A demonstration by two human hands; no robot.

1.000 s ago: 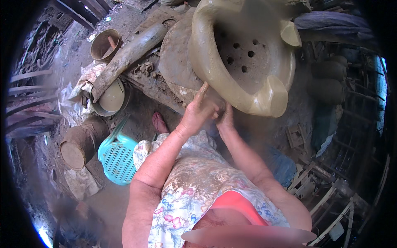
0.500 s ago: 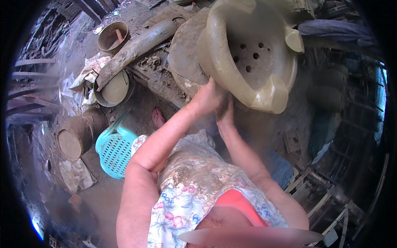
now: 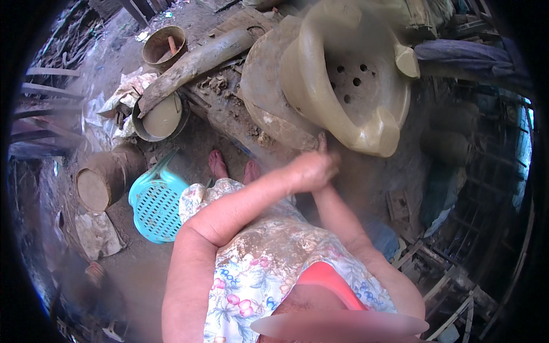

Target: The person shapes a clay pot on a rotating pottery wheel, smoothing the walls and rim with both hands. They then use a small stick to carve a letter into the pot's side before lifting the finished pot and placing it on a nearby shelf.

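Observation:
A wet, smooth clay stove (image 3: 343, 123) with several round holes in its inner floor stands at the upper right, raised lobes on its rim. It rests against a rough, rounded clay-coated base (image 3: 269, 86). My left hand (image 3: 313, 170) is just below the near side of the stove, apart from its rim. Its fingers look curled, and one finger points up toward the edge of the base; what they hold, if anything, is hidden. Behind it, my right hand (image 3: 325, 186) is mostly covered by the left, so its fingers do not show.
A turquoise plastic chair (image 3: 158, 208) stands at the left, beside a clay-coated drum (image 3: 98, 186). A basin (image 3: 162, 119) of cloudy liquid and a bucket (image 3: 164, 48) lie beyond, with a log (image 3: 197, 63) across the basin's edge. Wooden slats (image 3: 452, 291) are at lower right.
Both hands have come down and toward me, away from the underside of the stove's rim. The left hand now covers the right. A second foot has come into view.

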